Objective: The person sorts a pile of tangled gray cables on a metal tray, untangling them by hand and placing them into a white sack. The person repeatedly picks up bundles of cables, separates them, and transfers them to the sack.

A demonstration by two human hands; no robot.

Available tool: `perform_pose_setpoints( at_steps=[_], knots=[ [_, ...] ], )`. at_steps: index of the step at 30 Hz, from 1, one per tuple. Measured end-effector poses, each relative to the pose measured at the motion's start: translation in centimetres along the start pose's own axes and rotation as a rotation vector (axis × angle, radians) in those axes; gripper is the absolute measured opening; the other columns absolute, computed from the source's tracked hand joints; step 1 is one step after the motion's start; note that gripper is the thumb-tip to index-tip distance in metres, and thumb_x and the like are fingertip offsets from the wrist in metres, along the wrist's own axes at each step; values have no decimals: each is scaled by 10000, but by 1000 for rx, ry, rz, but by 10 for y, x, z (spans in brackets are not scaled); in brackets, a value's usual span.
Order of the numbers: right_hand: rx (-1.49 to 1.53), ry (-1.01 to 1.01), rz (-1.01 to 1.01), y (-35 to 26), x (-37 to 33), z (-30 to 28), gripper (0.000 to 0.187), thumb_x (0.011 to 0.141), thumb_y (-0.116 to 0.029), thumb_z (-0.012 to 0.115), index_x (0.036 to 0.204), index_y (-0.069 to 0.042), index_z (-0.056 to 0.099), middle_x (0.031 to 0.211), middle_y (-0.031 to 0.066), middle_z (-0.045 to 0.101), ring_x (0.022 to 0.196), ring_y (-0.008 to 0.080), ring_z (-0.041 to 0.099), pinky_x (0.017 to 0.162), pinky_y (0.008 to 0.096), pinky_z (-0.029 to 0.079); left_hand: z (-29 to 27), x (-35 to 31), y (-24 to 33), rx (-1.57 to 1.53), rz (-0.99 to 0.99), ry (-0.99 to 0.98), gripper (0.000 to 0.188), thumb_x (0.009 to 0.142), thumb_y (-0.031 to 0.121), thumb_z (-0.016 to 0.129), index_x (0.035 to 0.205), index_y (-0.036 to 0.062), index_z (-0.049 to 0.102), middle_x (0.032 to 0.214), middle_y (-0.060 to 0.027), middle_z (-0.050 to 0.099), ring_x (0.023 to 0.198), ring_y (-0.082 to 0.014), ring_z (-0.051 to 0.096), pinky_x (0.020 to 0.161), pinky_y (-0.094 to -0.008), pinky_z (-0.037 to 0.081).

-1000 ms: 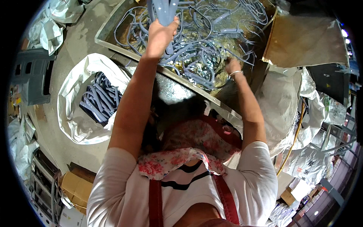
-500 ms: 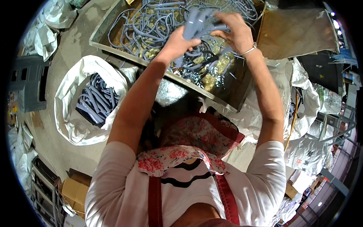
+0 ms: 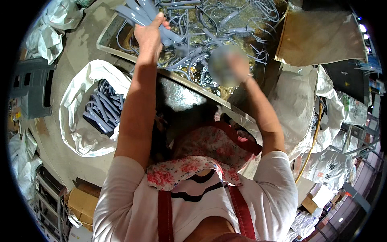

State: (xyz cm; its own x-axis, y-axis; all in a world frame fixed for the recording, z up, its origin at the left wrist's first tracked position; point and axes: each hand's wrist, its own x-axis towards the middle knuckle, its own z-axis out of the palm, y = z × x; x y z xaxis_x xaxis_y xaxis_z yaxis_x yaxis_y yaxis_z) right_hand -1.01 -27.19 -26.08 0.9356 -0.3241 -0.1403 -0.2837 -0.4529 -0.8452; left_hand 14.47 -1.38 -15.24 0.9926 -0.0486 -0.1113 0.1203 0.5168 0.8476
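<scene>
At the left part of a metal tray (image 3: 173, 76), my left hand (image 3: 148, 38) is closed around a bundle of glossy grey tube-like pieces (image 3: 139, 12), which fan out toward the far left. Over the right part of the tray is my right hand (image 3: 238, 64), its fingers smeared by motion and a blur, so whether it holds anything does not show. Below both hands, loose grey tubing (image 3: 209, 20) lies tangled in shallow, shiny liquid in the tray. The liquid looks yellowish in places.
Left of my left forearm, an open white sack (image 3: 72, 129) stands on the floor with more grey tubes (image 3: 104, 107) inside. A brown sheet (image 3: 322, 36) is at the tray's right. White sacks (image 3: 296, 97) and a thin yellow stick (image 3: 310, 145) lie on the right.
My left hand has moved left with the grey bundle, away from my right hand. My right hand has come lower and nearer to me over the tray.
</scene>
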Motion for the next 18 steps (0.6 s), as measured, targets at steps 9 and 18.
perform_pose_setpoints(
  at_steps=[9,18],
  knots=[
    [-555,-187,-341,-179,19,-77,375,757,-420,633,841,-54,657,632,164,584,625,290,590,607,374,458,26,-26,-13,720,83,-540,349,805,200,626,1085,-3,577,971,-81,616,857,-107,547,782,-265,437],
    [-247,57,-219,-75,118,-69,437,719,-304,693,1035,-28,571,930,108,622,872,241,577,761,323,452,16,-18,-13,663,-150,-409,257,774,109,645,971,-41,575,813,-61,606,706,-125,563,657,-263,454]
  ],
)
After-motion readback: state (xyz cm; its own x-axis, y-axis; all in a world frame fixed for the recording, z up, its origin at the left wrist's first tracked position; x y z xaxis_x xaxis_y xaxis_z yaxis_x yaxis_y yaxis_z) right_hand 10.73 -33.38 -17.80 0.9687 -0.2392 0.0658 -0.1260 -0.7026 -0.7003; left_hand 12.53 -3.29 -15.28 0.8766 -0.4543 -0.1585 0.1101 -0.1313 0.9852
